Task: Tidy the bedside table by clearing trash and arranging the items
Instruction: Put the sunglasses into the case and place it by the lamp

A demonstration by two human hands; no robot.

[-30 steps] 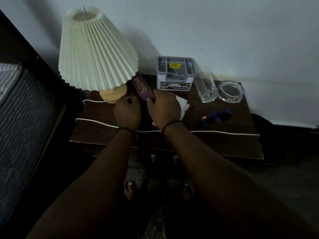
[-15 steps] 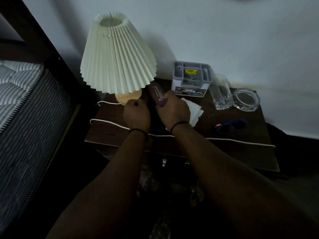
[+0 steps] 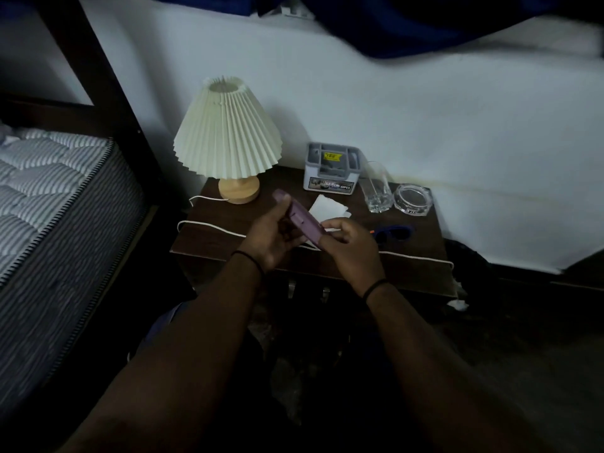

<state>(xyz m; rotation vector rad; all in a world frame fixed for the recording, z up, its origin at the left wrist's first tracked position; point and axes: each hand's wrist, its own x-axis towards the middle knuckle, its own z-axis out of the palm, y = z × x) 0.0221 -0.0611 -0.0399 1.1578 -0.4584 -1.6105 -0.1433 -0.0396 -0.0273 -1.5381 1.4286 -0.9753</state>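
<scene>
Both forearms are bare, with a thin black band (image 3: 247, 258) on the left wrist and another (image 3: 376, 287) on the right.

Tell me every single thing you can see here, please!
lamp: 1, cream pleated shade, wooden base, table's back left
cord: 1, white, along the table's front
organizer box: 1, grey, at the back by the wall
drinking glass: 1, clear, right of the box
ashtray: 1, clear glass, right of the drinking glass
tissue: 1, white, mid-table
sunglasses: 1, blue, front right
bedside table: 1, dark brown
bed: 1, striped mattress, far left
purple case: 1, in both hands
left hand: grips case
right hand: grips case
</scene>
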